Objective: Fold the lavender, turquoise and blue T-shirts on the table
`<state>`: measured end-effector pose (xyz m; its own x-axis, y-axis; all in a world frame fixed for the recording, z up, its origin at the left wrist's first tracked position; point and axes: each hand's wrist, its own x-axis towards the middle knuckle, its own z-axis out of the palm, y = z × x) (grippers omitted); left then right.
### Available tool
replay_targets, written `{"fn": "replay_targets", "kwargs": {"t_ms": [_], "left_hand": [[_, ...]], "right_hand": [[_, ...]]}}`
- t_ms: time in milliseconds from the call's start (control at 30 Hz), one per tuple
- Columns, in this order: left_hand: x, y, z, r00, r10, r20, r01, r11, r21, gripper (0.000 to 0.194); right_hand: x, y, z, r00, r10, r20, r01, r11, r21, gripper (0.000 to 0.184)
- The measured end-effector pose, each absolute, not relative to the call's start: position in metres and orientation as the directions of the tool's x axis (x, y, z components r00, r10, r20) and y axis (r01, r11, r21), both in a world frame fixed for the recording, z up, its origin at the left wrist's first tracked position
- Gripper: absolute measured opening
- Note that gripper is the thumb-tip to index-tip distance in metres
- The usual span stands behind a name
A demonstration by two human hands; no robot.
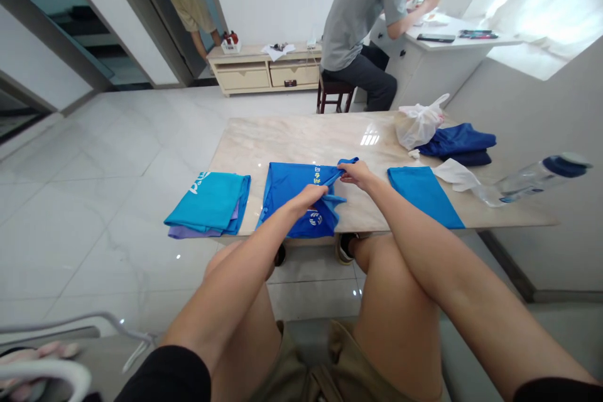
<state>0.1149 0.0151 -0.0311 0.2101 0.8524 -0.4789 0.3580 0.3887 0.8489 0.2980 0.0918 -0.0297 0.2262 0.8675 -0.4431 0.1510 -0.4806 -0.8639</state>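
Observation:
A blue cloth garment with white and yellow print (287, 183) lies partly folded at the front edge of the table, in the middle. My left hand (311, 197) pinches its fabric near the print. Farther right, my right hand (357, 173) grips a raised corner of the same garment, and the fabric is drawn up between the two hands. Left of it sits a stack of folded teal and purple cloth (210, 198) with white lettering. To the right of my right hand, a folded blue cloth (421, 191) lies flat.
The marble-patterned table (282, 138) also bears a white plastic bag (419, 125), dark blue cloth (459, 141), white tissue (456, 174) and a clear bottle (537, 177) at right. A person (362, 19) sits on a stool beyond. White hangers (47, 377) show at lower left.

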Motion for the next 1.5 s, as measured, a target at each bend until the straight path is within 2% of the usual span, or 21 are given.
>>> {"fn": "replay_targets", "kwargs": {"t_ms": [67,133,233,333,433,533,633,700,833,933,1100,1200,1300,1400,1500], "left_hand": [[0.078,0.015,-0.033,0.215,0.85,-0.482,0.175,0.452,0.875,0.011],[0.045,0.014,-0.036,0.175,0.838,-0.517,0.143,0.498,0.855,0.013],[0.01,0.009,-0.04,0.07,0.829,-0.555,0.234,0.527,0.817,0.017],[-0.004,0.002,-0.045,-0.034,0.833,-0.553,0.362,0.526,0.77,0.032],[-0.008,-0.002,-0.052,-0.012,0.827,-0.562,0.507,0.49,0.71,0.025],[-0.01,-0.001,-0.06,-0.006,0.83,-0.558,0.582,0.457,0.673,0.019],[-0.019,0.004,-0.062,-0.036,0.796,-0.604,0.601,0.5,0.623,0.025],[-0.03,0.007,-0.062,-0.022,0.778,-0.628,0.668,0.479,0.569,0.029],[-0.055,0.006,-0.061,-0.068,0.852,-0.52,0.899,0.278,0.338,0.032],[-0.065,0.002,-0.061,-0.121,0.879,-0.462,0.938,0.253,0.236,0.036],[-0.066,0.009,-0.062,-0.143,0.898,-0.416,0.923,0.272,0.272,0.039],[-0.065,0.019,-0.066,-0.174,0.894,-0.412,0.888,0.323,0.328,0.032],[-0.062,0.028,-0.071,-0.171,0.888,-0.427,0.854,0.35,0.385,0.023],[-0.055,0.036,-0.073,-0.156,0.87,-0.467,0.832,0.371,0.412,0.015],[-0.045,0.044,-0.071,-0.14,0.844,-0.518,0.789,0.412,0.457,0.02]], "right_hand": [[0.274,0.096,-0.026,0.195,0.869,-0.456,0.15,-0.485,-0.861,0.018],[0.248,0.101,-0.024,0.169,0.865,-0.473,0.173,-0.498,-0.85,0.018],[0.21,0.11,-0.026,0.162,0.861,-0.481,0.241,-0.508,-0.827,0.013],[0.176,0.116,-0.03,0.159,0.884,-0.44,0.404,-0.465,-0.788,0.008],[0.151,0.12,-0.034,0.134,0.912,-0.387,0.536,-0.395,-0.746,0.014],[0.131,0.121,-0.036,0.119,0.924,-0.363,0.582,-0.361,-0.728,0.018],[0.116,0.121,-0.035,0.083,0.932,-0.352,0.562,-0.335,-0.756,0.019],[0.109,0.119,-0.032,0.031,0.925,-0.379,0.461,-0.349,-0.816,0.022],[0.112,0.115,-0.024,-0.114,0.87,-0.479,0.239,-0.444,-0.864,0.022],[0.13,0.113,-0.02,-0.13,0.852,-0.507,0.291,-0.456,-0.841,0.017],[0.169,0.112,-0.026,-0.09,0.875,-0.476,0.577,-0.344,-0.741,0.025],[0.193,0.11,-0.034,-0.084,0.875,-0.477,0.72,-0.278,-0.635,0.019],[0.217,0.105,-0.043,-0.072,0.871,-0.486,0.721,-0.291,-0.628,0.007],[0.239,0.101,-0.051,-0.068,0.859,-0.507,0.733,-0.302,-0.609,0.011],[0.255,0.094,-0.056,-0.066,0.84,-0.539,0.804,-0.275,-0.527,0.016]]}}
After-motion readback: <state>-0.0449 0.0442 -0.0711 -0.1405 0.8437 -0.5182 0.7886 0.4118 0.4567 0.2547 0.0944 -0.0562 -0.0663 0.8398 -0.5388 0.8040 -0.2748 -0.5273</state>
